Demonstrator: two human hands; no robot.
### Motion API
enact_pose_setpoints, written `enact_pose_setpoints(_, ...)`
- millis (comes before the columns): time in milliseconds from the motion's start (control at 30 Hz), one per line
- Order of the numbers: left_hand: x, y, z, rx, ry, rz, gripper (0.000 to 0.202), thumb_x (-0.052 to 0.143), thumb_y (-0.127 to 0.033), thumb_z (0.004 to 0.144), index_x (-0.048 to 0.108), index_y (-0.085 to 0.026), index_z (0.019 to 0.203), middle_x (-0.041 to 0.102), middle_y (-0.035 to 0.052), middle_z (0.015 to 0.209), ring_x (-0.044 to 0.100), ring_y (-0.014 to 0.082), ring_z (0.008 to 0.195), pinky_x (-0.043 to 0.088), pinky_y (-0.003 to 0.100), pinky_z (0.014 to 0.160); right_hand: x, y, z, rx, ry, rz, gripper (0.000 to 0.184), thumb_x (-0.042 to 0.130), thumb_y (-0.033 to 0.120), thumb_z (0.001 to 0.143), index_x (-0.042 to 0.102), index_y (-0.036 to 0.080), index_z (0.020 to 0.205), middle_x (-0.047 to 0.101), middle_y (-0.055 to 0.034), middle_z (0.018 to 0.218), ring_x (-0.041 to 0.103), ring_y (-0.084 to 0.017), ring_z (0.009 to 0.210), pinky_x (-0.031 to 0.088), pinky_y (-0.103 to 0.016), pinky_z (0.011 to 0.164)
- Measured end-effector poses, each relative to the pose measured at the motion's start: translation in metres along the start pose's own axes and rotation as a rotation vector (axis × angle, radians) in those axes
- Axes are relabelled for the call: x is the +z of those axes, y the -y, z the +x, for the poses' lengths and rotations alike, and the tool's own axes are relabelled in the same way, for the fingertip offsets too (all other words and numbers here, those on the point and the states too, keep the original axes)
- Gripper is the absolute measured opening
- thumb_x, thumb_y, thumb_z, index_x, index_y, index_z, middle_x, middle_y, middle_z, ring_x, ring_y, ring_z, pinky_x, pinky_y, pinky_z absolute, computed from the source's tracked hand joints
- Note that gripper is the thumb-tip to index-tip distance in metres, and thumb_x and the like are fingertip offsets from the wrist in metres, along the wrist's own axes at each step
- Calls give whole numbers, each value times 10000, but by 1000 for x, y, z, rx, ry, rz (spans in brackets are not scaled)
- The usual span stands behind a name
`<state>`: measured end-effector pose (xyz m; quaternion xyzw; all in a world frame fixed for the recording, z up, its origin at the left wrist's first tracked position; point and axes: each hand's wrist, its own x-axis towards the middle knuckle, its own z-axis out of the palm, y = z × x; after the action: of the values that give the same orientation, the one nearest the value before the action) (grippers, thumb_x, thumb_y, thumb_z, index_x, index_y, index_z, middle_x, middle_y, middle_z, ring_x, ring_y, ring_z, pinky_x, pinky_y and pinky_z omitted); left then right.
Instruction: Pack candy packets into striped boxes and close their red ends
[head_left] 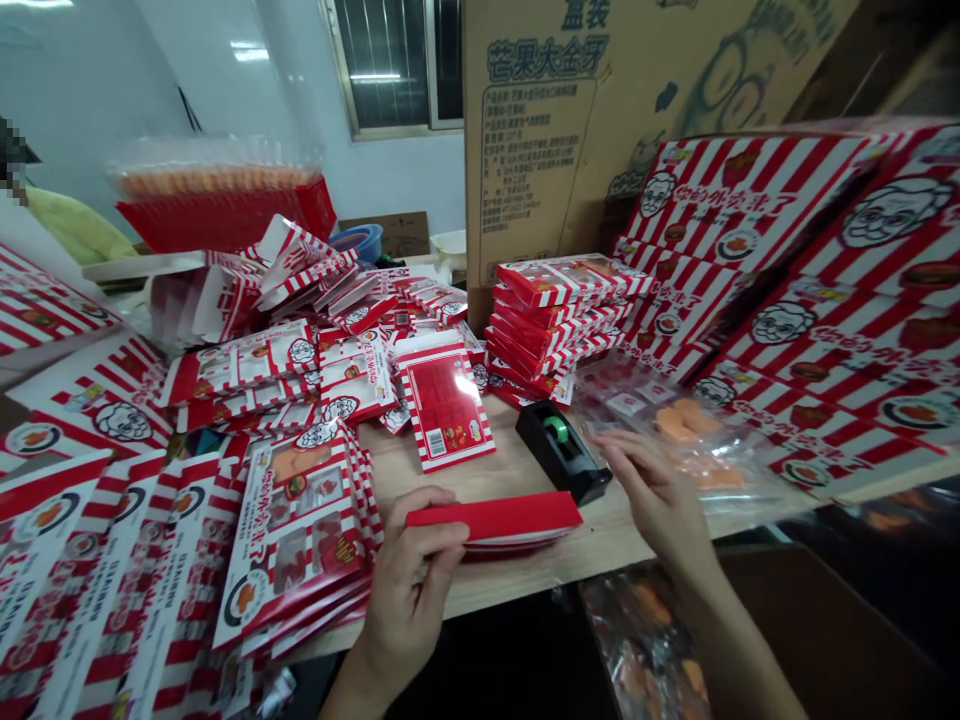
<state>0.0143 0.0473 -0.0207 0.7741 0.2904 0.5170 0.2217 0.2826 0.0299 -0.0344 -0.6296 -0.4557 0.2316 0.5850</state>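
Observation:
My left hand [409, 580] is closed on the left end of a flat red box [499, 520], holding it level just above the wooden table [525, 470]. My right hand [656, 495] reaches out with fingers spread toward a heap of clear packets holding orange snacks [686, 430], its fingertips at the heap's near edge. A black tape dispenser with a green roll [561, 448] stands between the red box and my right hand.
Red-and-white striped boxes lie in piles to the left [300, 530] and in a neat stack at centre [559, 320]. Large striped cartons [810, 300] and a brown cardboard box [570, 120] fill the right and back. More packets [645, 640] lie below the table edge.

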Motion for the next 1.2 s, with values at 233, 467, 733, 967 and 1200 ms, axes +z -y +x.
enact_pose_setpoints(233,5,2,2,-16,-103,-79,143,514,-134,881,515,-215,999,590,36,988,587,123,962,490,220,794,-13,-36,20,333,146,-58,440,725,588,514,679,159,598,572,-6,505,482,-128,427,381,-257,410)
enact_pose_setpoints(467,7,3,7,-57,-102,-87,94,517,-177,888,529,-216,973,610,42,976,618,134,924,512,226,723,-13,-54,-18,345,-16,25,532,667,683,517,643,168,648,667,-97,844,631,-226,773,518,-360,706)
enact_pose_setpoints(733,5,-2,4,-72,-98,-49,109,555,-155,858,521,-209,947,614,57,1022,617,164,982,518,296,795,3,-77,-28,398,-170,-116,337,655,534,551,546,216,551,581,-55,499,559,-222,487,461,-364,510)
enact_pose_setpoints(967,4,-14,1,10,-101,158,145,584,-130,830,519,-199,940,592,46,961,630,150,898,533,266,749,20,26,-83,291,-17,151,286,622,475,750,603,197,684,511,35,509,454,-107,433,394,-233,458)
enact_pose_setpoints(1200,-12,-39,22,133,241,266,268,517,-118,859,558,-204,1110,612,47,906,636,139,820,533,221,705,74,92,-87,327,73,299,424,631,502,738,509,177,494,440,43,407,379,-76,375,333,-205,402)
